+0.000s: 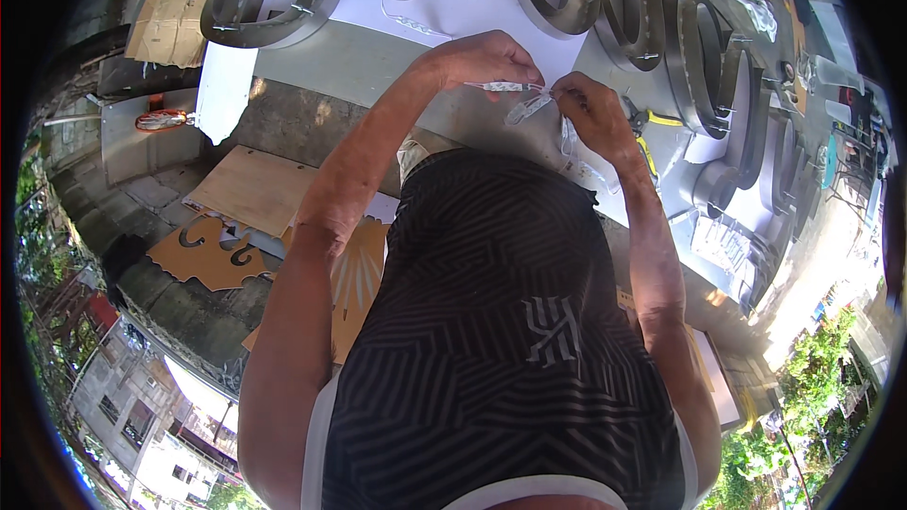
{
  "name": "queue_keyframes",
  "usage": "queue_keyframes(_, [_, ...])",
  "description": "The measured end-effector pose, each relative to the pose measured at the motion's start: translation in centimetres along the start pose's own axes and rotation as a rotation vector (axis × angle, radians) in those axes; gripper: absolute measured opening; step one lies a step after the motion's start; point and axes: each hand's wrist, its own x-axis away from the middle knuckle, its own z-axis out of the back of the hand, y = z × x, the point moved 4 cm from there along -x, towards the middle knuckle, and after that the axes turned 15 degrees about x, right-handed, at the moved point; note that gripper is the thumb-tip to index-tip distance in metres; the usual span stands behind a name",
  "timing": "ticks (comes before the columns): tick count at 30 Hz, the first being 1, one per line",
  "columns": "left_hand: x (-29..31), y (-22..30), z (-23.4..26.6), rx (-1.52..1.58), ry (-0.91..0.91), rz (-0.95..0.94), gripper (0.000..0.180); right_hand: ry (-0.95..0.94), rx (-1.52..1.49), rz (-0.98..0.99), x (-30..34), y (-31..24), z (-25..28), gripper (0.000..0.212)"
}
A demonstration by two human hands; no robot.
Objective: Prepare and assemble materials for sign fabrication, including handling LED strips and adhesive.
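Both hands are together over the near edge of the table, pinching a string of small white LED modules [510,87]. My left hand [482,59] has its fingertips closed on the wire at one module's end. On the other side, my right hand [595,111] is closed on the same string close to a second module. More of the string [569,137] dangles below the right hand toward the table edge. Yellow-handled pliers [663,119] lie just beside my right wrist, partly hidden by it.
Grey metal channel letters [321,8] stand across the table [345,66], some on white sheets. Several LED modules [723,244] lie in a pile at the right. A cardboard box [175,14] stands far left; a plywood board [250,191] and orange cut-out sheet [203,250] lie lower left.
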Motion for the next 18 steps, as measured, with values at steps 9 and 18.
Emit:
queue_keyframes(9, [-1.7,-0.6,0.4,0.174,-0.125,0.05,0.041,0.025,-0.1,-0.045,-0.7,0.8,0.5,0.021])
queue_keyframes(18, [-2.4,-1.6,-0.5,0.211,-0.16,0.118,0.026,0.103,-0.083,0.014,-0.2,0.4,-0.5,0.013])
